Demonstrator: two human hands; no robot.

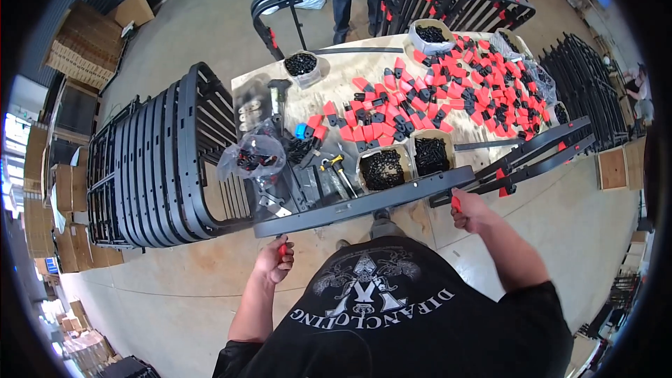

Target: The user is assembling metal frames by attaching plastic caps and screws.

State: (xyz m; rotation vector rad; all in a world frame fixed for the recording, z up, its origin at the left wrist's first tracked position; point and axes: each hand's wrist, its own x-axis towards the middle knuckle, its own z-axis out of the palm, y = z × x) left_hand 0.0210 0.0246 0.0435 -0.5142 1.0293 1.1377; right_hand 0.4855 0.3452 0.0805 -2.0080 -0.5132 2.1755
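A black metal frame (364,203) lies across the near edge of the table, its long bar in front of me and its other tubes reaching away to the right. My left hand (273,262) is closed around a red plastic piece (283,249), just below the bar's left end. Near the bar's right end, my right hand (471,213) grips another red plastic piece (456,204). Fingers hide much of both pieces. Whether either one touches the bar I cannot tell. A red-and-black plastic fitting (502,180) sits on the frame beyond my right hand.
Red and black plastic fittings (434,98) are heaped on the wooden table (336,63). Tubs of small black parts (382,169), a yellow-and-black hammer (339,169) and a plastic bag (255,156) lie closer. Black frames (157,161) stand stacked at left. Opposite stands a person (353,0).
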